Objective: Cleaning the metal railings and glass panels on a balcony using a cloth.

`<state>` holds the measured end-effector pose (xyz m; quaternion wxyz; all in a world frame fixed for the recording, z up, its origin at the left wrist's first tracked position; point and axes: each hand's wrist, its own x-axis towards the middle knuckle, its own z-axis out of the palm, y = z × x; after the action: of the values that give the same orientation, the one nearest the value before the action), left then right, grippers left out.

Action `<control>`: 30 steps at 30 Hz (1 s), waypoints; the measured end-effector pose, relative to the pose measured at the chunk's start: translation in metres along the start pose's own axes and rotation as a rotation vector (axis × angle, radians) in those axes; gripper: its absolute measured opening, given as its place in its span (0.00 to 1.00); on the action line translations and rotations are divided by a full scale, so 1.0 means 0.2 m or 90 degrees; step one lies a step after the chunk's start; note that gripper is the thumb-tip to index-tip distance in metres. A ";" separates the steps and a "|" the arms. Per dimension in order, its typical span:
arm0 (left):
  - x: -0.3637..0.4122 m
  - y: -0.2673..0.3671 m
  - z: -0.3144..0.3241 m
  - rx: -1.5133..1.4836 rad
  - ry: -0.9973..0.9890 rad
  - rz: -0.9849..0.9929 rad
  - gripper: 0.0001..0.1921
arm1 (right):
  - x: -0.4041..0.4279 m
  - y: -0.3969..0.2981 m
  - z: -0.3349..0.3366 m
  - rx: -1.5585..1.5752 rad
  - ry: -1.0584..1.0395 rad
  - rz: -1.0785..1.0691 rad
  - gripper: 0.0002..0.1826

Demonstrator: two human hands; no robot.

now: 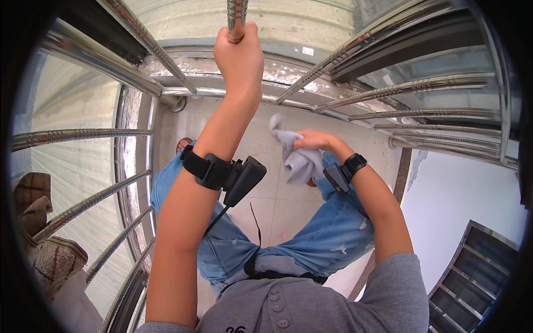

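My left hand is wrapped around an upright stainless steel railing bar at the top centre. To the right and lower, my right hand grips a crumpled light grey cloth, which hangs down in front of my knee. One twisted end of the cloth sticks up to the left of the hand. The cloth hides part of my fingers. Both forearms wear black straps with small black devices.
Metal railing bars stand at the left and right, joined by a low rail. Below lies a tiled floor. Brown and beige towels hang at the lower left. A barred window is at the lower right.
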<state>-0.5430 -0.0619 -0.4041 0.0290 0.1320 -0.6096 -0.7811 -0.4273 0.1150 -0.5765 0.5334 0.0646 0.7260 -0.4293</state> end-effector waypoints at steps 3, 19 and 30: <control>0.00 0.01 0.01 -0.004 0.007 -0.005 0.11 | -0.01 0.14 -0.09 -0.055 0.011 -0.010 0.24; 0.01 0.00 0.03 0.002 0.038 0.050 0.10 | 0.03 0.40 -0.67 -0.004 0.784 -0.135 0.32; 0.02 -0.02 0.01 0.063 0.042 0.033 0.11 | 0.13 0.06 -0.75 -0.133 0.214 -0.155 0.23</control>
<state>-0.5464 -0.0597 -0.4081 0.0625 0.1432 -0.6492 -0.7444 -0.5396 0.2168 -0.5960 0.3528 -0.0087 0.8477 -0.3962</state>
